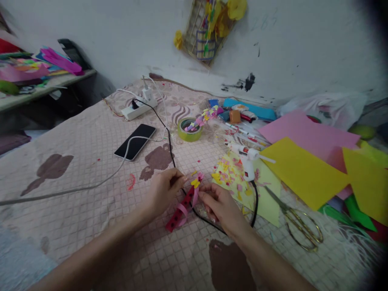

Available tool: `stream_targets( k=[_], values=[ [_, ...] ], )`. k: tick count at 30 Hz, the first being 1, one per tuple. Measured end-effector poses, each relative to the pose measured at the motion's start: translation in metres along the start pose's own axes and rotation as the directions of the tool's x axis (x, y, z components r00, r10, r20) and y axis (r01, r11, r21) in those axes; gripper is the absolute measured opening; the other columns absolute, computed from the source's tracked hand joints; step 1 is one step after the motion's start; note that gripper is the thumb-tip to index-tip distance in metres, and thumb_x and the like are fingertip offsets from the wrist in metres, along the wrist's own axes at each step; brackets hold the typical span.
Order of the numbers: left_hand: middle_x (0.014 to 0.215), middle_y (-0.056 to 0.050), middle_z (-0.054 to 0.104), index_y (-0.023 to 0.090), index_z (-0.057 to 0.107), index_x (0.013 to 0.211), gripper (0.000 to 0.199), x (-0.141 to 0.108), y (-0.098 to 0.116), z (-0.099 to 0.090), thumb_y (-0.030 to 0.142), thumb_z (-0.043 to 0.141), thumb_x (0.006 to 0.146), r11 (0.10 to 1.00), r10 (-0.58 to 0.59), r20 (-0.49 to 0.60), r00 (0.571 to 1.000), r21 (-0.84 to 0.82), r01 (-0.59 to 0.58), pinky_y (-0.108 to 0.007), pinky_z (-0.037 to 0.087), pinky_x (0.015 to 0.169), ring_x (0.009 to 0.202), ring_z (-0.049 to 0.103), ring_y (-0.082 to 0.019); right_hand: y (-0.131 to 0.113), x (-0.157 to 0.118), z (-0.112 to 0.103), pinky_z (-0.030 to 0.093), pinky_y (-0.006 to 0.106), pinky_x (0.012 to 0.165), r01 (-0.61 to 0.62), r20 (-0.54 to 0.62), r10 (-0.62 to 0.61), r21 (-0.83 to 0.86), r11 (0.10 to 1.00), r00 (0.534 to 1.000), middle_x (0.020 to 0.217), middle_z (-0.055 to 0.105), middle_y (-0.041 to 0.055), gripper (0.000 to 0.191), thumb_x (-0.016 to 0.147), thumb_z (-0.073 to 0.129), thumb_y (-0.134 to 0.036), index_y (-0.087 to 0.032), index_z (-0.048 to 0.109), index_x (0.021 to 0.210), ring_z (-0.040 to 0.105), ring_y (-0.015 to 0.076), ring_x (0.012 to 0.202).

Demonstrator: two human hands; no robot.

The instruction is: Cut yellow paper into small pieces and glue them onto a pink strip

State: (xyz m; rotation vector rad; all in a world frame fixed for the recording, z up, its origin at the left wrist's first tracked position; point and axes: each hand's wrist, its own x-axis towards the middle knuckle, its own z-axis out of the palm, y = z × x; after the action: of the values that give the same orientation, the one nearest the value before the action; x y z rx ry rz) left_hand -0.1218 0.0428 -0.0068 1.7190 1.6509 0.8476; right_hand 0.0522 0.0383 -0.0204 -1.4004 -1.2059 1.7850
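Observation:
Between my two hands lies a dark red strip with black dots (173, 221). A pink paper strip (183, 209) curls around it, and small yellow paper pieces (195, 183) and pink bits sit at its upper end. My left hand (163, 189) is closed in a pinch just left of that end; what its fingertips hold is too small to make out. My right hand (220, 204) pinches the pink strip from the right, with its lower fingers curled. Right of the hands, a pale yellow sheet (268, 198) bears many small pink and yellow paper cuttings (232, 171).
A white glue gun (247, 155) rests on the sheet, its black cord passing under my hands. Gold-handled scissors (298, 222) lie at right beside yellow paper (306, 171). Further back are a tape roll (189, 135) holding a flower-covered stick, a phone (136, 141) and a power strip (139, 108).

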Motion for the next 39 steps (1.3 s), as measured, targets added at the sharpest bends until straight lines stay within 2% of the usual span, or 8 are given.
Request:
stream_targets(
  k=[4,8,17,31,39],
  values=[
    [0.078,-0.001,0.059,0.017,0.059,0.086,0.010,-0.006,0.004,0.002,0.024,0.055,0.080,0.992,0.127,-0.026,0.992,0.009,-0.127,-0.023,0.041,0.057,0.067,0.052,-0.011,-0.002,0.001,0.003,0.020,0.013,0.027,-0.024,-0.003,0.024,0.072,0.997,1.000,0.043,0.039,-0.0114,0.016,0.076,0.056,-0.034,-0.019,0.050,0.078,0.029,0.0030,0.029],
    [0.085,-0.003,0.057,0.018,0.057,0.087,0.009,-0.008,0.007,0.005,0.022,0.057,0.079,0.982,0.177,-0.006,0.984,0.076,-0.176,-0.026,0.043,0.066,0.076,0.052,-0.013,-0.002,0.003,0.005,0.020,0.013,0.027,0.003,0.010,-0.004,0.091,0.996,1.000,0.042,0.040,-0.0114,0.014,0.077,0.055,-0.031,-0.018,0.051,0.076,0.030,0.0028,0.028],
    [0.087,-0.004,0.055,0.017,0.053,0.086,0.008,-0.008,0.014,0.007,0.020,0.055,0.078,0.966,0.216,0.040,0.976,0.136,-0.219,-0.032,0.044,0.072,0.082,0.052,-0.017,-0.002,0.005,0.009,0.022,0.014,0.027,0.032,-0.006,-0.032,0.064,0.997,0.999,0.041,0.040,-0.0113,0.014,0.076,0.055,-0.030,-0.018,0.049,0.073,0.031,0.0031,0.027],
    [0.083,-0.003,0.055,0.017,0.056,0.080,0.006,-0.006,0.016,0.005,0.013,0.053,0.077,0.964,0.184,0.092,0.979,0.176,-0.198,-0.030,0.044,0.071,0.078,0.053,-0.015,-0.002,0.003,0.008,0.023,0.013,0.027,0.044,0.016,-0.045,0.047,0.998,0.999,0.042,0.040,-0.0109,0.011,0.077,0.054,-0.027,-0.018,0.048,0.072,0.031,0.0027,0.028],
    [0.084,-0.003,0.057,0.017,0.057,0.082,0.005,-0.006,0.017,0.005,0.021,0.055,0.079,0.956,0.194,0.082,0.978,0.208,-0.207,-0.030,0.045,0.069,0.077,0.054,-0.016,-0.001,0.003,0.010,0.023,0.014,0.027,0.051,0.020,-0.052,0.037,0.998,0.998,0.041,0.040,-0.0113,0.014,0.077,0.053,-0.030,-0.019,0.047,0.071,0.031,0.0031,0.028]
  ],
)
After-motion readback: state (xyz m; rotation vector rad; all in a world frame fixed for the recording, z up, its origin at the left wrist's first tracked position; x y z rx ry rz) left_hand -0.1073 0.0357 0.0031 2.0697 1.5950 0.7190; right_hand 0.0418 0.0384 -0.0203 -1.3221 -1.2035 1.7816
